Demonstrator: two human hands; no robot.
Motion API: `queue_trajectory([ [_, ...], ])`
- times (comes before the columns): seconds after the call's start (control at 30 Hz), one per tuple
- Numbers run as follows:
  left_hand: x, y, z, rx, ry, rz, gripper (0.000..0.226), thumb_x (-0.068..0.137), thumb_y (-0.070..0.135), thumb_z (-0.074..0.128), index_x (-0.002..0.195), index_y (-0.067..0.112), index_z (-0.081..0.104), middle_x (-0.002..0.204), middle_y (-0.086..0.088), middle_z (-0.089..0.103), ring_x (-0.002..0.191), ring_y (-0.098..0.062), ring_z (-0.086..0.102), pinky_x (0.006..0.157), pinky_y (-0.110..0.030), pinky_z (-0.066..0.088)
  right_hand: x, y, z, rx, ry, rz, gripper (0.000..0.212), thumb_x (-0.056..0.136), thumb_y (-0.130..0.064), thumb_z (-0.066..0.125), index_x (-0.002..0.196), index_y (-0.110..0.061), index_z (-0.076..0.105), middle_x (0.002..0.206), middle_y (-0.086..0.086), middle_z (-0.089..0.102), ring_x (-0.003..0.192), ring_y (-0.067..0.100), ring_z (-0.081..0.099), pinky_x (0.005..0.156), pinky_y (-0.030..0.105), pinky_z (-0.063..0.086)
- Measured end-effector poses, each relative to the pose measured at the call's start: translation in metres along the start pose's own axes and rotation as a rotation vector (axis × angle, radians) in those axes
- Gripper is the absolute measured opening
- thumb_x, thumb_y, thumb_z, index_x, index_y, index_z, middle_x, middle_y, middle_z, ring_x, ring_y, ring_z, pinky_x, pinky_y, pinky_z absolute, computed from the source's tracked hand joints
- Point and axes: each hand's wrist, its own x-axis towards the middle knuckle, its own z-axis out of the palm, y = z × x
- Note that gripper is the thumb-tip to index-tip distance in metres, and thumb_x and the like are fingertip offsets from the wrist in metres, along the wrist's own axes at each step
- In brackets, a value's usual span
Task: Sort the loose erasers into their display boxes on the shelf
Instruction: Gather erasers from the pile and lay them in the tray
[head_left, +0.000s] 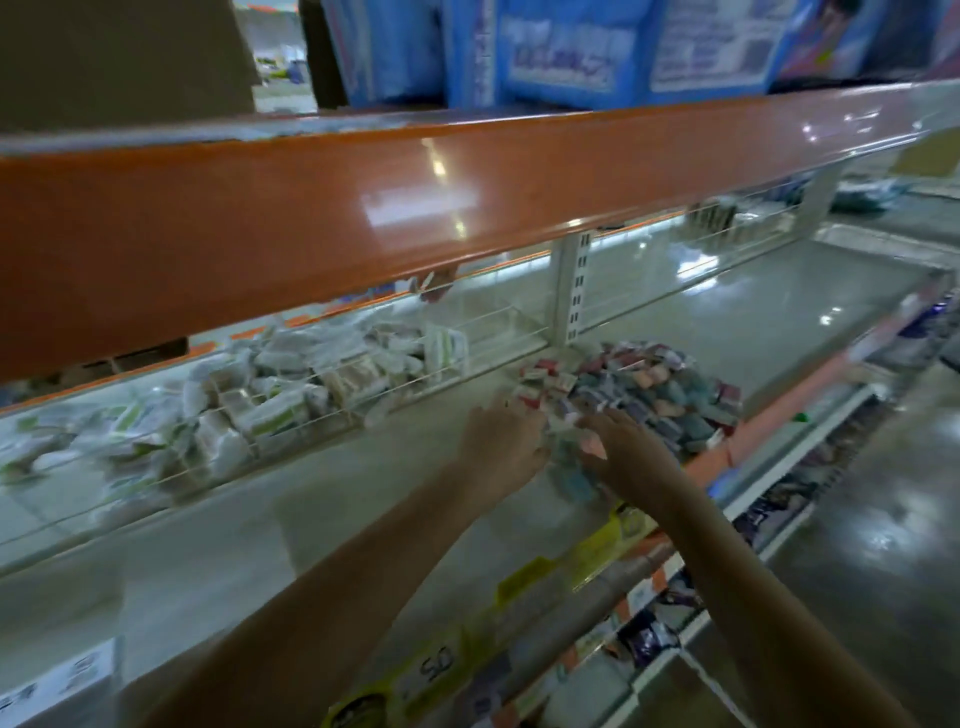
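Reaching across the pale glossy shelf, both hands meet at the near edge of the heap of small wrapped rectangular erasers in red, blue, pink and white, which lies right of centre in the frame, just in front of the shelf's white slotted upright post. The left hand lies palm down with its fingers extended toward the red-and-white erasers at the heap's left side; the right hand lies beside it, fingers spread over a few pale pieces. Motion blur hides the fingertips, so whether either hand pinches an eraser cannot be told. No display box is plainly distinguishable near the heap.

To the left, behind a thin white wire divider, sits a separate pile of clear plastic packets with white and green contents. An orange shelf beam crosses the upper frame.

Handling, as judged: each eraser is probably light, small and fairly firm, and its wrapping likely slick, so pieces may slide off one another when the heap is disturbed. A pinch across the two long sides, thumb against forefinger, should hold one securely; several of one colour could be gathered in a cupped palm.
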Motion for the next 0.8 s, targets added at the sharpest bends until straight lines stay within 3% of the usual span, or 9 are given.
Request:
queue_trajectory([
  [0.2,0.039,0.021,0.034,-0.048,-0.144,0.027,0.042,0.092,0.026,0.051,0.132,0.015,0.043,0.130,-0.011,0.047,0.117,-0.029,0.047,0.089,-0.039,0.043,-0.003,0.059,0.000,-0.025,-0.054,0.084,0.042,0.091,-0.034,0.054,0.127,-0.013,0.048,0.129,0.009,0.047,0.116,0.030,0.050,0.089,0.037,0.045],
  [0.37,0.055,0.022,0.049,-0.075,-0.230,0.013,0.036,0.091,0.022,0.052,0.126,0.013,0.049,0.126,-0.010,0.049,0.111,-0.026,0.050,0.080,-0.036,0.044,0.001,0.077,-0.009,-0.007,-0.159,0.071,0.029,0.091,-0.032,0.055,0.107,-0.009,0.061,0.108,0.008,0.060,0.094,0.022,0.059,0.080,0.033,0.050],
  [0.53,0.065,0.020,0.052,-0.127,-0.243,-0.001,0.037,0.089,0.020,0.054,0.125,0.011,0.051,0.127,-0.010,0.050,0.113,-0.026,0.050,0.085,-0.036,0.045,0.008,0.087,-0.013,-0.023,-0.210,-0.037,0.028,0.088,-0.027,0.060,0.112,-0.012,0.062,0.112,0.005,0.061,0.100,0.017,0.058,0.079,0.023,0.044],
  [0.63,0.068,0.019,0.053,-0.180,-0.234,-0.035,0.040,0.087,0.024,0.058,0.124,0.011,0.051,0.126,-0.009,0.050,0.111,-0.025,0.051,0.085,-0.035,0.045,0.010,0.088,-0.017,-0.012,-0.221,-0.097,0.027,0.087,-0.031,0.062,0.108,-0.014,0.063,0.103,0.000,0.059,0.093,0.013,0.056,0.079,0.023,0.045],
  [0.8,0.062,0.014,0.049,-0.237,-0.099,-0.153,0.046,0.084,0.039,0.062,0.121,0.016,0.050,0.119,-0.004,0.057,0.104,-0.022,0.055,0.080,-0.031,0.045,0.008,0.086,-0.023,0.008,-0.130,-0.202,0.018,0.089,-0.033,0.058,0.100,-0.019,0.059,0.094,-0.007,0.054,0.084,0.008,0.052,0.077,0.023,0.047],
])
